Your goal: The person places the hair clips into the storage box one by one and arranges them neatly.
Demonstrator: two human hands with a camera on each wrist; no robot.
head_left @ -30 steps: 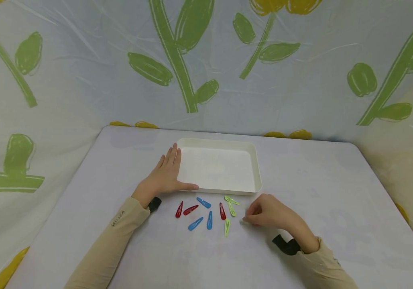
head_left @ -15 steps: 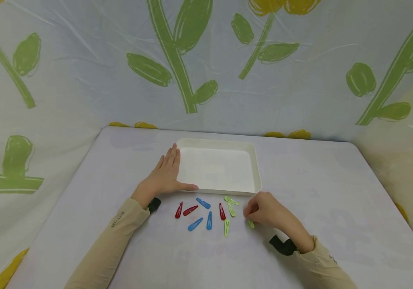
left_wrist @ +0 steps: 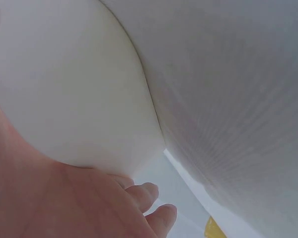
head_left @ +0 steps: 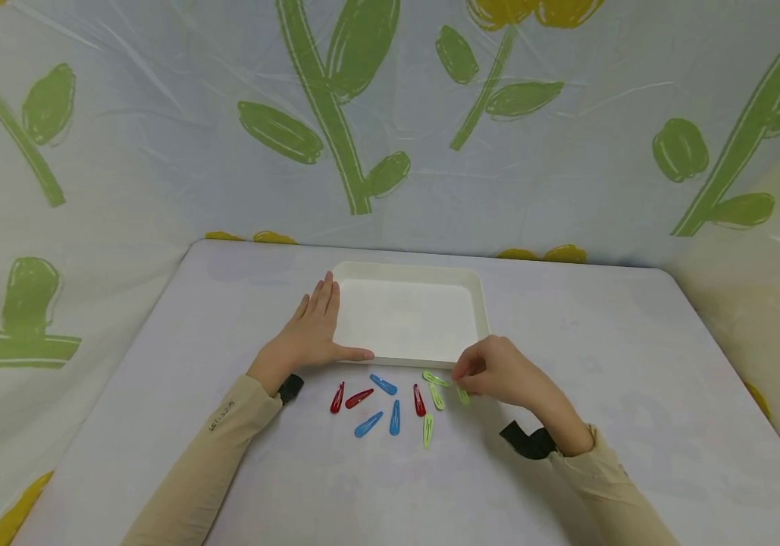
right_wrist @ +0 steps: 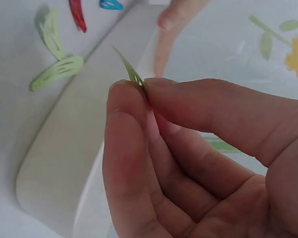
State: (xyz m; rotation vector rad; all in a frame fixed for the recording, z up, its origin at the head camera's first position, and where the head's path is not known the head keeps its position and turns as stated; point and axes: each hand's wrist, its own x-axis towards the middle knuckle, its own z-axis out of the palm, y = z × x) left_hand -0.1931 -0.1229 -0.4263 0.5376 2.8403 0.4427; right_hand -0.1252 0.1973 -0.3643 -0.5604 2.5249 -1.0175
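My right hand (head_left: 502,370) pinches a light green snap hair clip (right_wrist: 130,67) between thumb and forefinger, just off the tray's near right corner. My left hand (head_left: 311,326) lies with straight, spread fingers along the left end of the white tray (head_left: 424,362), its thumb on the near rim. In front of the tray lie several hair clips: red ones such as the red clip (head_left: 419,400), blue ones such as the blue clip (head_left: 395,418), and green ones such as the green clip (head_left: 427,431). Two of the green clips touch or nearly touch, by the right wrist view.
The tray stands mid-table, with low walls around a bare floor. A pale cloth-like table top (head_left: 608,341) reaches to a backdrop (head_left: 192,152) printed with green stems and leaves. Black bands (head_left: 529,441) sit at both wrists.
My right hand has lifted the green clip from the table and moved up and slightly left toward the tray. The left hand has stayed at the tray.
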